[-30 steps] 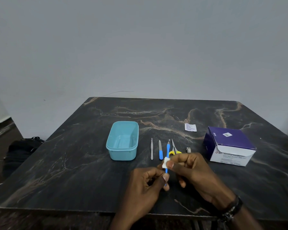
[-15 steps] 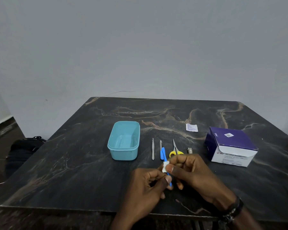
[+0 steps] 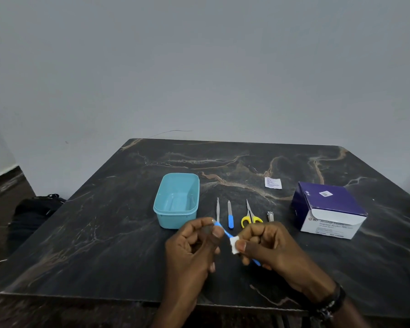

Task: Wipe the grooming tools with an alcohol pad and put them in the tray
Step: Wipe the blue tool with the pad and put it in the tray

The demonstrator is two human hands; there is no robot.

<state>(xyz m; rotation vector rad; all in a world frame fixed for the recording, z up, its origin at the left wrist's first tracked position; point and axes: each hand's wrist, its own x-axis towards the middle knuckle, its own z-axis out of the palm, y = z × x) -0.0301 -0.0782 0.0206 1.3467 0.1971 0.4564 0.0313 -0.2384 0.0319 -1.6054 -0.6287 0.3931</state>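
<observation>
My left hand [image 3: 194, 247] pinches the upper end of a thin blue-handled tool [image 3: 224, 230], held slantwise above the table's near edge. My right hand [image 3: 268, 247] pinches a small white alcohol pad [image 3: 234, 244] wrapped around the tool's middle; the blue lower end sticks out below my right fingers. A light-blue tray [image 3: 175, 202] stands just behind my left hand with nothing in it. To its right lie in a row metal tweezers [image 3: 218, 208], a blue-handled nail file [image 3: 230, 215], yellow-handled scissors [image 3: 249, 214] and a small nail clipper [image 3: 270, 216].
A purple-and-white alcohol swab box [image 3: 329, 209] sits at the right. A torn white pad wrapper [image 3: 273, 183] lies behind the tools. The dark marble table [image 3: 104, 233] stands against a grey wall. A black bag [image 3: 33, 209] lies on the floor to the left.
The blue tool has tipped from nearly upright to slanting left. My left hand moved from its lower end to its upper end, and my right hand with the pad slid down the handle.
</observation>
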